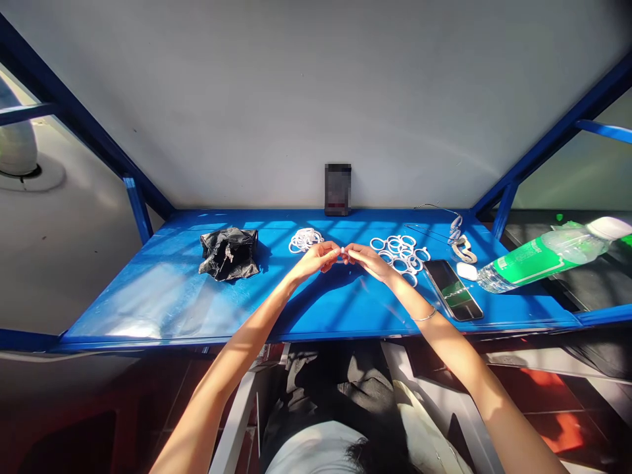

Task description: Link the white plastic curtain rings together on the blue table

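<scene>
Near the middle of the blue table (172, 296), my left hand (320, 259) and my right hand (370, 261) meet at the fingertips. Both are closed in a pinch on a small white ring (343, 251), mostly covered by the fingers. Just behind my left hand lies a tangled heap of white rings (302, 241). To the right of my right hand, several loose white rings (394, 245) are spread flat, some overlapping.
A crumpled black plastic bag (230, 253) sits at left. A dark, blurred-out device (338, 189) leans on the back wall. At right are a phone (453, 289), a white case (467, 270), eyeglasses (455, 227) and a tilted green-labelled bottle (538, 260). Blue frame bars (141, 207) border the sides.
</scene>
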Action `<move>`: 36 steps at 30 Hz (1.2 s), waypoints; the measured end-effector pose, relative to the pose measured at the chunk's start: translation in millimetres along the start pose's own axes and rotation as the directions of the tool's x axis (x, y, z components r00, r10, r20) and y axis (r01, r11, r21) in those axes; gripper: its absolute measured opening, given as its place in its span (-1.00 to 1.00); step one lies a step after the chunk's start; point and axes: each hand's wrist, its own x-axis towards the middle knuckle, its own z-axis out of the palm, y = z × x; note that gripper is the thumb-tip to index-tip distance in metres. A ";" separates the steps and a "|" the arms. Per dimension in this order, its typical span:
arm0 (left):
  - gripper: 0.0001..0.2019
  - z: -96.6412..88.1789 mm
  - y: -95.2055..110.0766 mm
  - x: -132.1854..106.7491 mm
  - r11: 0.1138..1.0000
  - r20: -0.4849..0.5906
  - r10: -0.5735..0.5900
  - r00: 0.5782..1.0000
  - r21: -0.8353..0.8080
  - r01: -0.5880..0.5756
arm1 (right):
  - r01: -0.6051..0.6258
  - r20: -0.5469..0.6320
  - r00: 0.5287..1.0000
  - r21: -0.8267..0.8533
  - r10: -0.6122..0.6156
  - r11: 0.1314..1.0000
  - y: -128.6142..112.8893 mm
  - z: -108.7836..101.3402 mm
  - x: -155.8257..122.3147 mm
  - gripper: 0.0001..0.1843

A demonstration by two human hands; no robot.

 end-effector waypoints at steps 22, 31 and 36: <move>-0.59 2.6 -6.4 0.7 0.924 0.258 0.006 0.966 -0.370 0.094 | 0.001 0.066 0.998 0.228 -0.016 0.974 7.4 12.4 0.2 -0.53; -0.58 11.2 -8.3 1.2 0.900 0.240 0.065 0.969 -0.434 0.047 | -0.019 0.046 0.999 0.302 0.005 0.953 9.2 11.7 0.5 -0.52; -0.53 13.4 -4.3 -1.0 0.904 0.112 0.064 0.992 -0.427 -0.010 | -0.001 -0.058 0.998 0.313 0.020 0.950 -0.2 14.1 -0.9 -0.48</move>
